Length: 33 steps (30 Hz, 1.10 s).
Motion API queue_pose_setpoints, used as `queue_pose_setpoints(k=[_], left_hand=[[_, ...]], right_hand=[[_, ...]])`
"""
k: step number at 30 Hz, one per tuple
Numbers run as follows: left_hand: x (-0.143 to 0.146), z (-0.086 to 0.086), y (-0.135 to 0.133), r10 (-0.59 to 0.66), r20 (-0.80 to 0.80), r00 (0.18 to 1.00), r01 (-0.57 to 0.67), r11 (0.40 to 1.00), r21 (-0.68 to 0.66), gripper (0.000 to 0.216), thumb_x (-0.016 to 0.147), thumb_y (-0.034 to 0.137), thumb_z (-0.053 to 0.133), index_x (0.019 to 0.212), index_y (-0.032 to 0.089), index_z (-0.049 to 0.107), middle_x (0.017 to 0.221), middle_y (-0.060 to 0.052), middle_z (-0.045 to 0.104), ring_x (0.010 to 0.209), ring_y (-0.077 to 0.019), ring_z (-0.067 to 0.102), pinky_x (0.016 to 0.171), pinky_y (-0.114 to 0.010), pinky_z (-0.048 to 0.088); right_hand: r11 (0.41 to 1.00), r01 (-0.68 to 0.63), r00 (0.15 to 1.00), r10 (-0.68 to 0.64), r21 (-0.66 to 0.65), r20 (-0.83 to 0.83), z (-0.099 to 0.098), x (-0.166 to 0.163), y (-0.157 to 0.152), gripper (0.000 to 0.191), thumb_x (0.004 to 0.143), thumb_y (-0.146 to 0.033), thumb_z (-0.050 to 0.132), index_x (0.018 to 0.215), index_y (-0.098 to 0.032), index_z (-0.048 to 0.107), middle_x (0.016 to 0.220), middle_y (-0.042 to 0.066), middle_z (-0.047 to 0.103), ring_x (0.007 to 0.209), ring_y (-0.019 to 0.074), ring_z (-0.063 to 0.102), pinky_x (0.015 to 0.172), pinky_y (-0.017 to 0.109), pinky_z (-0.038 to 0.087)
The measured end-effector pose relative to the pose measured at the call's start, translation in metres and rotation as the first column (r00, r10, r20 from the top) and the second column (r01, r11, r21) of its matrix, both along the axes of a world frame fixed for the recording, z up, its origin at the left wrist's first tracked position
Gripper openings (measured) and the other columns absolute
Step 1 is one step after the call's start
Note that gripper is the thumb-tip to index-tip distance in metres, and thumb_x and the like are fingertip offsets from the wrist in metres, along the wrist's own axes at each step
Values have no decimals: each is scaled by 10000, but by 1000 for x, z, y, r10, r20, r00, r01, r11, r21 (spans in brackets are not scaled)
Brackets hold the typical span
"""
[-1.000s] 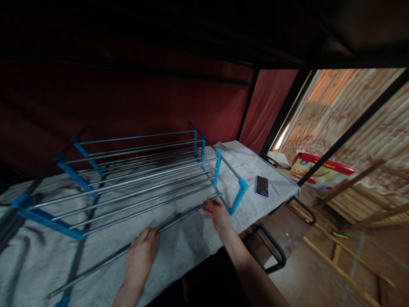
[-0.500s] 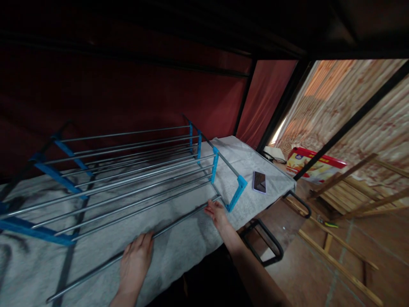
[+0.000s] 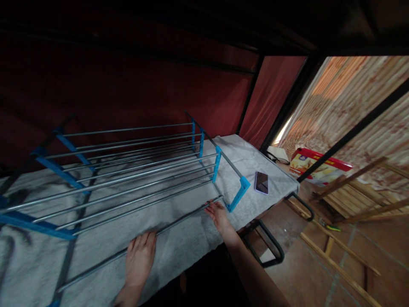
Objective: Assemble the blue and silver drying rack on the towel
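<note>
A long grey metal tube (image 3: 183, 219) lies slantwise along the near side of the rack, just above the cloth. My left hand (image 3: 140, 255) is closed over it from above, left of its middle. Near its right end my right hand (image 3: 218, 213) grips it between thumb and fingers. The rack (image 3: 128, 181) is made of several metal tubes joined by blue plastic brackets. Close to my right hand stands its front right blue bracket (image 3: 238, 195). The tube's left end lies by the rack's dark left side bar (image 3: 67, 260); whether they touch I cannot tell.
Grey cloth (image 3: 188, 251) covers the surface under the rack. A phone (image 3: 261, 182) lies to the right. Black metal loops (image 3: 268, 243) jut from the near edge. On the floor are a red and yellow box (image 3: 319, 166) and a wooden ladder-like frame (image 3: 341, 260).
The tube has shifted slightly right and up in my view, with both hands still on it. Its left end now lies nearer the rack's left side bar. The view has turned slightly.
</note>
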<state>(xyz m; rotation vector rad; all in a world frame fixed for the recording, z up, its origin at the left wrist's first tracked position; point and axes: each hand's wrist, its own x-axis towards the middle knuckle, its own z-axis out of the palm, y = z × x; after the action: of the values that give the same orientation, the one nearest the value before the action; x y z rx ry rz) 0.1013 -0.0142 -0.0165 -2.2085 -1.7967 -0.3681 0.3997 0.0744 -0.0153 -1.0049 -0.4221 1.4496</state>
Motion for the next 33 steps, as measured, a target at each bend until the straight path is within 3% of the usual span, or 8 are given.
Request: queue_pose_setpoints(k=[7, 13, 20, 27, 33], left_hand=[[-3, -4, -2, 9, -15, 1000, -8, 999, 50, 349, 1004, 285, 386, 1154, 138, 665, 951, -93, 720, 907, -255, 614, 904, -416, 387], [-1, -7, -1, 10, 23, 1000, -12, 997, 78, 363, 1007, 305, 390, 1230, 147, 629, 959, -81, 728, 896, -250, 625, 888, -405, 387], [0, -8, -2, 42, 34, 999, -44, 996, 80, 336, 1003, 281, 383, 1183, 131, 624, 919, -80, 716, 900, -254, 622, 901, -406, 382], [-1, -12, 0, 58, -4, 998, -58, 998, 27, 339, 999, 249, 375, 1172, 143, 647, 959, -92, 701, 921, -268, 592, 856, -404, 388], [-3, -17, 2, 34, 79, 996, -34, 999, 0, 352, 997, 247, 371, 1181, 140, 651, 995, -105, 689, 924, -266, 578, 835, -394, 405]], right_hand=[[997, -51, 998, 49, -58, -43, 2, 4, 3, 260, 652, -299, 814, 740, -201, 589, 800, 54, 700, 762, 222, 669, 790, 394, 542], [993, -55, 998, 54, -104, -11, 2, 3, 6, 350, 636, -384, 847, 742, -226, 553, 769, 39, 680, 734, 199, 662, 767, 367, 556], [992, -51, 998, 54, -116, 24, 0, 2, 8, 410, 639, -437, 839, 768, -232, 509, 733, 8, 657, 760, 194, 642, 758, 352, 529], [989, 0, 1000, 3, -151, 16, 0, 0, 11, 332, 663, -361, 815, 741, -225, 522, 698, 18, 660, 702, 197, 644, 713, 361, 549], [990, -4, 1000, 8, -143, 27, 9, -2, 9, 255, 728, -356, 752, 759, -218, 539, 676, 5, 647, 661, 186, 629, 721, 368, 550]])
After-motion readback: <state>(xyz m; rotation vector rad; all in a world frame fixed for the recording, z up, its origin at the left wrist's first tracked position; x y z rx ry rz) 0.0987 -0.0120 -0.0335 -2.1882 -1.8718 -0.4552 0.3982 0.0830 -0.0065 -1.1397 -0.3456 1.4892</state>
